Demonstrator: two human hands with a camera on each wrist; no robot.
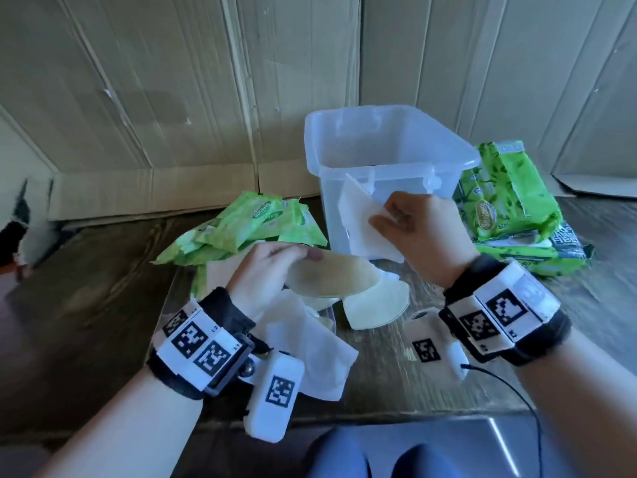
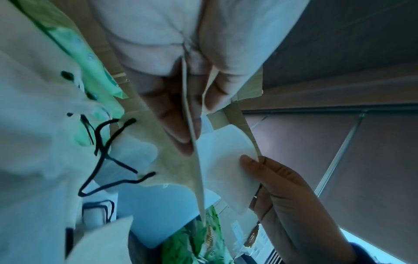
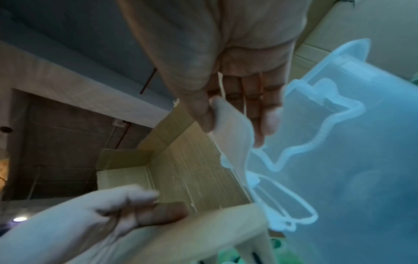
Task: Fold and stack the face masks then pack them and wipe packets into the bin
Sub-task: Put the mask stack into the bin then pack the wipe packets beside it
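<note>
Cardboard panels (image 1: 172,98) wall off the back. Dark wood counter (image 1: 103,270) below. Clear plastic bin (image 1: 386,150) stands mid-counter, wipe packets (image 1: 262,222) heaped at its left, more packets (image 1: 510,201) at its right. Loose masks (image 1: 375,305) lie nearest the person. Right hand (image 1: 413,229), raised before the bin's front wall, pinches a white mask (image 1: 362,219). Left hand (image 1: 265,274) grips a beige mask (image 1: 327,277) just above the pile.

The right hand (image 1: 413,229) hid part of the white mask (image 1: 365,225). The bin (image 3: 361,160) looked blurry and cut off.
</note>
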